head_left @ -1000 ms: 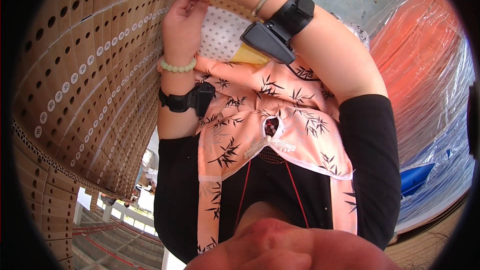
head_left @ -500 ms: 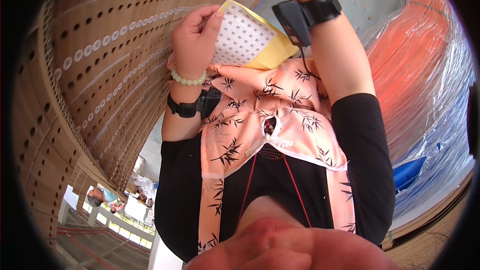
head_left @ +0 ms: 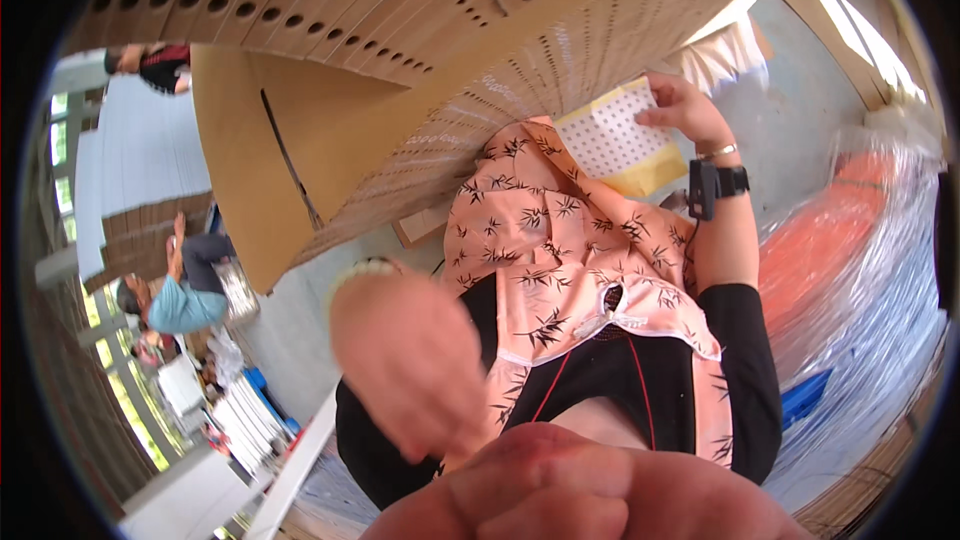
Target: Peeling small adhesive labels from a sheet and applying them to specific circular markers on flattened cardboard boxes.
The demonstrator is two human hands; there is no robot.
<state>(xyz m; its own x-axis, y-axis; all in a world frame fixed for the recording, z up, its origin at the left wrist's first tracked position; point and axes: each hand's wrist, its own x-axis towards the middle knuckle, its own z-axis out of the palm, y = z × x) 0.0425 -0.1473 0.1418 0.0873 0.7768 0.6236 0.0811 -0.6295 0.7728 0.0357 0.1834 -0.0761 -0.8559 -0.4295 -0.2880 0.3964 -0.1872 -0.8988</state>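
A sheet of small printed labels (head_left: 612,135), white with rows of tiny dark marks on a yellow backing, lies above my patterned apron. My right hand (head_left: 690,112) pinches its far right corner between thumb and fingers. A bracelet and a black strapped device (head_left: 716,185) are on that wrist. Raised close to my chin, my left hand (head_left: 405,355) is smeared by motion. Its fingers cannot be made out, nor whether anything is in them. The label sheet's left edge is beside a tall stack of brown cardboard (head_left: 560,65) with rows of holes.
A large cardboard flap (head_left: 290,130) juts out at the left. Plastic-wrapped orange bundles (head_left: 830,240) and blue ones (head_left: 870,340) stand at the right. Farther left, a person in a teal top (head_left: 187,295) sits near a stack of pale boards (head_left: 150,150); another person (head_left: 155,67) is behind.
My left hand has let go of the label sheet and come back toward my chin. My right hand now holds the sheet. The view has turned, showing more of the cardboard and the people.
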